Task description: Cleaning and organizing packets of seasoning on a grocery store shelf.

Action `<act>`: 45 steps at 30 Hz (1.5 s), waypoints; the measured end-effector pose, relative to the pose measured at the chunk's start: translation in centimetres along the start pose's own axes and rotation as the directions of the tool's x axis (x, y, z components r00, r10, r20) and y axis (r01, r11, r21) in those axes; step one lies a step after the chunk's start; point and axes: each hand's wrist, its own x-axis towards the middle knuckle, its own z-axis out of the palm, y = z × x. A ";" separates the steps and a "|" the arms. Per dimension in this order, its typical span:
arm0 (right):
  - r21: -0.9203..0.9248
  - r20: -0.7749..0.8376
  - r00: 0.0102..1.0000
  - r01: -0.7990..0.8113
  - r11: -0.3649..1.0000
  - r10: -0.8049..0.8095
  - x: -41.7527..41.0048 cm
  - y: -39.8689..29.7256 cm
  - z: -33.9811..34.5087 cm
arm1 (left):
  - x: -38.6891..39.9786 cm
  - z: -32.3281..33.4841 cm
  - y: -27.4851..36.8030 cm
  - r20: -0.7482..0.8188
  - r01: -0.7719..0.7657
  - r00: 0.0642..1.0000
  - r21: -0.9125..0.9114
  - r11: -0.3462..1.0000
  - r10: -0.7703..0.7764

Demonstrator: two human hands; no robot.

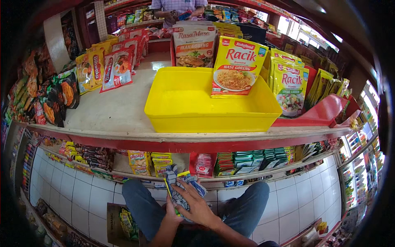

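Between my knees, my left hand (171,210) holds a yellow-edged packet (184,174) from below, mostly hidden by cloth. My right hand (195,200) lies spread over a blue and white patterned cloth (177,197), pressing it on the packet. On the shelf before me stands a yellow plastic tub (209,122); a yellow Racik Nasi Goreng seasoning packet (236,68) leans upright inside its right part. The rest of the tub's inside shows bare plastic. Racik seasoning packets (290,86) stand in a row just right of the tub.
Bihunku noodle packets (117,69) stand at the left of the shelf (108,115); Rasa Masa packets (194,46) stand behind the tub. Seasoning sachets (225,163) line the lower shelf. A cardboard box (114,225) with green packets sits on the floor, left. Across the shelf is a person (179,6).
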 end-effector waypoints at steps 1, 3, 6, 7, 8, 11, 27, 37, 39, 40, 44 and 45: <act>-0.009 -0.009 1.000 -0.009 1.000 0.009 -0.1 0.1 -0.1 | 0.0 -0.1 -0.1 -0.002 0.006 1.000 0.004 1.000 -0.006; -0.020 -0.022 1.000 -0.014 1.000 0.014 -0.1 0.2 -0.2 | 0.1 0.0 -0.3 0.001 0.014 1.000 0.021 1.000 -0.014; 0.000 -0.030 1.000 -0.008 1.000 0.008 -0.1 0.2 -0.4 | 0.2 1.0 -0.3 0.044 0.022 0.999 0.020 1.000 -0.023; -0.016 -0.020 1.000 -0.004 1.000 0.003 0.0 0.2 -0.4 | 0.1 1.4 -0.3 0.083 0.029 0.996 0.001 1.000 -0.029; -0.032 -0.008 1.000 0.001 0.999 -0.002 0.0 0.3 -0.4 | 0.1 1.3 -0.3 0.085 0.026 0.996 0.003 1.000 -0.026; -0.016 -0.011 1.000 0.017 1.000 -0.017 -0.1 0.5 0.0 | -0.3 1.1 0.0 0.062 0.046 0.997 0.009 0.999 -0.046; -0.026 -0.049 0.999 0.020 0.999 -0.021 -0.4 0.7 -0.4 | 0.6 -0.9 -0.8 -0.009 0.020 1.000 0.008 1.000 -0.020; -0.120 -0.070 0.996 0.039 0.992 -0.048 -0.2 0.6 -1.1 | 0.2 4.8 -0.4 0.139 -0.111 0.985 0.057 0.992 0.102; -0.230 -0.141 0.989 0.002 0.973 -0.036 0.2 -0.1 -2.0 | 0.4 3.6 0.1 0.168 -0.191 0.969 0.035 0.981 0.182; -0.231 -0.147 0.989 -0.005 0.973 -0.030 0.1 -0.2 -2.0 | 0.5 3.5 0.2 0.170 -0.168 0.973 0.038 0.985 0.159; -0.145 -0.150 0.988 0.024 0.989 -0.046 0.0 -0.6 -1.5 | 1.0 2.4 0.4 0.181 -0.140 0.976 0.113 0.984 0.118; -0.082 -0.105 0.991 0.076 0.994 -0.085 -0.3 -0.7 -1.2 | 1.2 1.6 0.4 0.164 -0.123 0.981 0.135 0.983 0.101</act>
